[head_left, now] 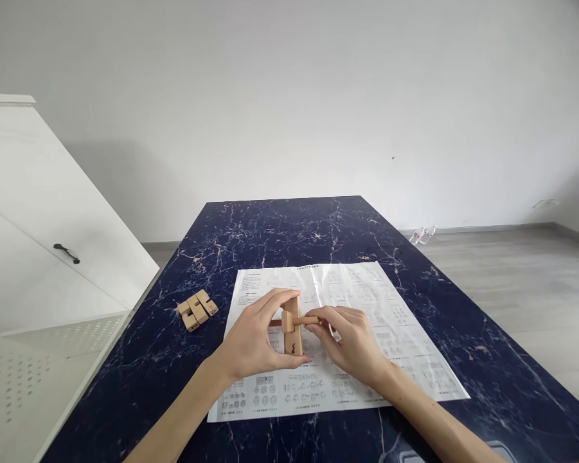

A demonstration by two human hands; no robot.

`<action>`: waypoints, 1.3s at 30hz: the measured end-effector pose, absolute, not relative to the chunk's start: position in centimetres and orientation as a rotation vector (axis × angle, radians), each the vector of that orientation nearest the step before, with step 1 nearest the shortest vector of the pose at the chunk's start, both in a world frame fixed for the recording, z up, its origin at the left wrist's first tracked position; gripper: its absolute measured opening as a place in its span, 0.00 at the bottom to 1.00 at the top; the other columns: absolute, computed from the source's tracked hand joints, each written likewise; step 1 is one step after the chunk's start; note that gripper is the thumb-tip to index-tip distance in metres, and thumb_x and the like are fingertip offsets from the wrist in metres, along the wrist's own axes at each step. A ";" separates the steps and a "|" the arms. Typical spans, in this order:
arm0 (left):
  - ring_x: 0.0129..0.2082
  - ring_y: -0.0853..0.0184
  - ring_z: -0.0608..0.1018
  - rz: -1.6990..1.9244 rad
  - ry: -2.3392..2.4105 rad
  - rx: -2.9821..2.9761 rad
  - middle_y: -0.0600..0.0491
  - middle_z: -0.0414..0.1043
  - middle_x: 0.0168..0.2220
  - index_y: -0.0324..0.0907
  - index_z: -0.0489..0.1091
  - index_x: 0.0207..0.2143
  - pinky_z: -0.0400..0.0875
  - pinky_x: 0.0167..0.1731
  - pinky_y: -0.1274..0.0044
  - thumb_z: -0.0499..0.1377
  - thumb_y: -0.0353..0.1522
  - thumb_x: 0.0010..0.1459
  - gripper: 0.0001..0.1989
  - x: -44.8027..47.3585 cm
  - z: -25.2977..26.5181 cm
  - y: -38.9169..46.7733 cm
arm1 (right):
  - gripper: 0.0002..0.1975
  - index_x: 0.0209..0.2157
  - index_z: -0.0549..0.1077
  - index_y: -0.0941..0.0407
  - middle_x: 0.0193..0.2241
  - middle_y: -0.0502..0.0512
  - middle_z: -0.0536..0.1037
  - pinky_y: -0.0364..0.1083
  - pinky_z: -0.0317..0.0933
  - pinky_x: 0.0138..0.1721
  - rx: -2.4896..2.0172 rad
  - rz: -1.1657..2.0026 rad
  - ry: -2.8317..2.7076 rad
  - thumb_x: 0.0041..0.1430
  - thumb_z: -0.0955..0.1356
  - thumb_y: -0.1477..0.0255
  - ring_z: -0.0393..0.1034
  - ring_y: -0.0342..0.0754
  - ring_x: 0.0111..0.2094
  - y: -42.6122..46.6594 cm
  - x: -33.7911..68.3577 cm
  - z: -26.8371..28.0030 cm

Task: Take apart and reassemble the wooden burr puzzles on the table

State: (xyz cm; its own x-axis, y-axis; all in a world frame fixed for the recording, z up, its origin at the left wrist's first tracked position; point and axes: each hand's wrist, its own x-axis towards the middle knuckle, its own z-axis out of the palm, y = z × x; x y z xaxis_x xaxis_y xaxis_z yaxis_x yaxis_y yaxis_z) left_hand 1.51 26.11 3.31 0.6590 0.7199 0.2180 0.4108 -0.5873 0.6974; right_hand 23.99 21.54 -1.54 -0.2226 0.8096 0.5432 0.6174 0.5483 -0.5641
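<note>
My left hand [258, 334] holds a wooden puzzle block [293, 345] upright by its two ends, thumb at the bottom and fingers at the top. A dark mark shows on the block's lower face. Between finger and thumb, my right hand [349, 337] pinches a thin wooden stick [306, 320] that meets the block's middle from the right. Another wooden piece crosses there, and part of it is hidden by my left hand. Under both hands lies a large printed instruction sheet [366, 289] with small diagrams.
Notched wooden puzzle pieces [197, 310] lie together on the dark blue marbled table [279, 231], left of the sheet. A white cabinet [53, 193] stands at the left. Clear plastic bottles [423, 235] are on the floor beyond the table's right edge. A pale wall rises behind.
</note>
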 end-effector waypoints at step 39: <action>0.41 0.63 0.78 0.779 0.912 1.704 0.45 0.67 0.58 0.53 0.55 0.68 0.77 0.36 0.71 0.65 0.34 0.59 0.37 3.7 1.2 24.4 | 0.15 0.48 0.74 0.52 0.43 0.58 0.80 0.51 0.69 0.40 -1.170 0.815 -1.513 0.69 0.70 0.57 0.73 0.51 0.38 22.5 23.2 -1.3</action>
State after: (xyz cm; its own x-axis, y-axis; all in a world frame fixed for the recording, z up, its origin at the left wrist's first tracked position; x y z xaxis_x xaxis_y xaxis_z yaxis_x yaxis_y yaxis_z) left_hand 3.74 24.41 1.20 0.5062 0.8592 0.0747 0.2074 -0.2054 0.9564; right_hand 23.16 22.52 -1.31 -0.0164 0.9513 0.3077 0.2662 0.3008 -0.9158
